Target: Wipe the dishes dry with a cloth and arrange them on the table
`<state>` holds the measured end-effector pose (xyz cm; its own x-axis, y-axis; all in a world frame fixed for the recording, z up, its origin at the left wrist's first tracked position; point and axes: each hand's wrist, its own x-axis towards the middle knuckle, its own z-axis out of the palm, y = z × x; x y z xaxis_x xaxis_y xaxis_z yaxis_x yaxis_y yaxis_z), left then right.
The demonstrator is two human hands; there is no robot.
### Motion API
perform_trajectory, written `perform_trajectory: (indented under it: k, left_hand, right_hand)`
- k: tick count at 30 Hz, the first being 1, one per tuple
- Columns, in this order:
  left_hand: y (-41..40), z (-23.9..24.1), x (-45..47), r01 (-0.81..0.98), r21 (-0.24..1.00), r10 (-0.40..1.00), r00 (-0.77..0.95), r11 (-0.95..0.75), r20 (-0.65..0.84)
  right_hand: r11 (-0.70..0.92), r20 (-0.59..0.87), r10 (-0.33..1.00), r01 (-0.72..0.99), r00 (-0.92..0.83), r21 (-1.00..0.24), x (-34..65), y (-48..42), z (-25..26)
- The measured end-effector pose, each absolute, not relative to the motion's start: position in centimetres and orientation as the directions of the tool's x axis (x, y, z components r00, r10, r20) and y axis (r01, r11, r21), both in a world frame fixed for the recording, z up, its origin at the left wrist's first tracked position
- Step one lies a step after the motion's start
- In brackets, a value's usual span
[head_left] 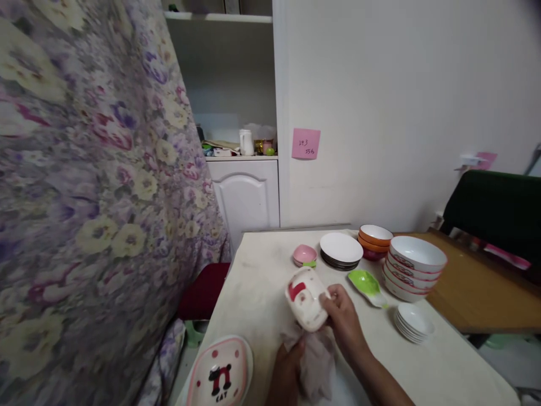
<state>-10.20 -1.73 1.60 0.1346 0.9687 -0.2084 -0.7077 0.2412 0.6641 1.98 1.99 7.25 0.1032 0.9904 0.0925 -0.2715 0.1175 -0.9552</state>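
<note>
My right hand (345,321) is closed round the edge of a small white dish with a red mark (305,297), holding it tilted above the table. Below it, my left hand (287,369) grips a crumpled pale cloth (315,361) that hangs under the dish. Both hands are low in the middle of the head view, over the pale tabletop (253,282).
A square pink-rimmed plate with a cat picture (220,372) lies at the near left edge. Behind stand a pink dish (305,255), white plates (340,248), orange bowls (374,237), stacked white bowls (414,265), a green dish (367,283) and small saucers (413,322). A floral curtain (93,186) hangs left.
</note>
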Motion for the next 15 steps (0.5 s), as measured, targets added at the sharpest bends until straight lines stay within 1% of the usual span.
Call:
perform_trajectory:
  k: [2, 5, 8, 10, 12, 15]
  left_hand:
    - [-1.7, 1.8, -9.8, -0.749, 0.619, 0.972, 0.173, 0.236, -0.161]
    - [-1.8, 2.2, -9.6, -0.750, 0.582, 0.949, 0.258, 0.315, -0.180]
    - [-2.0, 2.6, -9.5, -0.704, 0.657, 0.962, 0.227, 0.270, -0.152]
    - [-2.1, 2.8, -9.5, -0.649, 0.726, 0.971, 0.203, 0.230, -0.126]
    - [-2.1, 2.8, -9.6, -0.593, 0.766, 0.964, 0.229, 0.248, -0.135]
    - [-1.7, 2.4, -10.0, -0.574, 0.756, 0.946, 0.258, 0.315, -0.198]
  right_hand:
    - [0.113, 0.071, 0.982, -0.240, 0.176, -0.964, 4.2, 1.9, 6.1]
    - [0.117, 0.087, 0.962, -0.104, 0.260, -0.988, 5.7, 1.2, 4.1]
    - [0.156, 0.172, 0.955, 0.084, 0.240, -0.984, 5.5, 0.2, 3.0]
    - [0.202, 0.229, 0.954, 0.153, 0.191, -0.967, 5.0, -0.4, 3.1]
    - [0.213, 0.238, 0.957, 0.152, 0.168, -0.965, 4.6, -0.8, 3.5]
    - [0.147, 0.152, 0.974, 0.041, 0.167, -0.988, 4.5, -0.7, 3.8]
